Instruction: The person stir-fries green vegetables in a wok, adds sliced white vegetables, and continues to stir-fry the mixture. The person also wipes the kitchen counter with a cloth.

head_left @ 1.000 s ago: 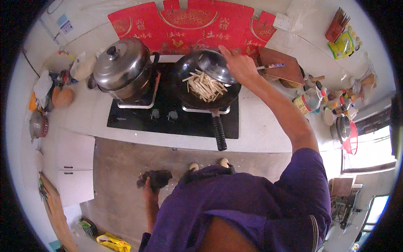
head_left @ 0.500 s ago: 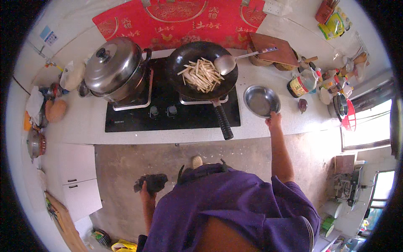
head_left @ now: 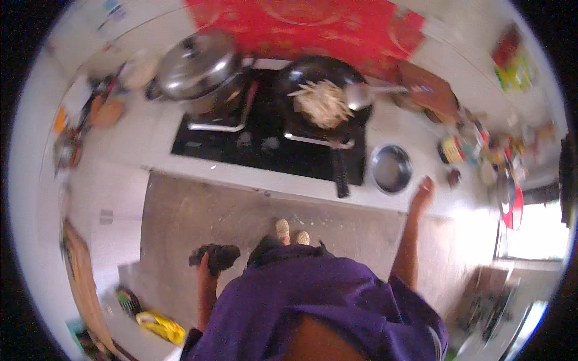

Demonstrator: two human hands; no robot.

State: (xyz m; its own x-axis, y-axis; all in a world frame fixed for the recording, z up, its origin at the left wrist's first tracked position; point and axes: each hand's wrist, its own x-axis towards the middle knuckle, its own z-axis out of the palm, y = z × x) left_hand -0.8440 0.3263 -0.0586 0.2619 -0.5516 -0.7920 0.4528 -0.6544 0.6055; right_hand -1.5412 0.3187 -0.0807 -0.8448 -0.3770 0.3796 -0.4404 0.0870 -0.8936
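My left hand (head_left: 206, 269) is closed round a dark, crumpled cloth (head_left: 221, 257), held low in front of the counter. At the counter's right side my right hand (head_left: 425, 191) is just beside a steel bowl (head_left: 391, 171) and apart from it. Its fingers are smeared by motion. The bowl looks empty. A black wok (head_left: 310, 69) with pale cut strips (head_left: 325, 105) in it sits on the right burner, its dark handle pointing toward me. A metal ladle-like spatula (head_left: 360, 96) rests across the wok's right rim.
A large lidded steel pot (head_left: 201, 66) stands on the left burner of the black stove (head_left: 211, 144). Brown boards (head_left: 428, 90), bottles (head_left: 451, 150) and a dark round item (head_left: 454, 176) lie at the right. A yellow bag (head_left: 161, 327) is low at the left.
My right hand has let go of the steel bowl and moved right of it. The whole view has shifted and tilted. The cloth stays in my left hand.
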